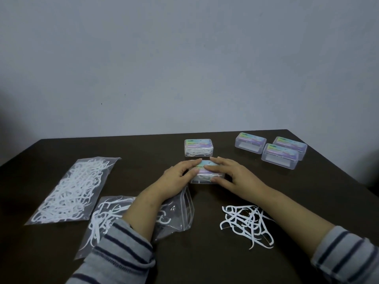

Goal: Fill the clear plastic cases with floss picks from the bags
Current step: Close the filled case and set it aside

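A clear plastic case (206, 175) with white floss picks inside lies at the table's middle. My left hand (180, 172) grips its left end, thumb on the front and fingers on the lid. From the other side my right hand (227, 171) grips its right end in the same manner. Behind it stands a second case (198, 147) holding picks. A loose pile of floss picks (247, 223) lies at the front right. An opened zip bag (174, 216) with a few picks lies under my left forearm. A full bag (74, 189) lies at the left.
Three clear cases (270, 149) with coloured labels stand grouped at the back right, near the table's right edge. The dark table (205, 259) meets a plain grey wall at the back.
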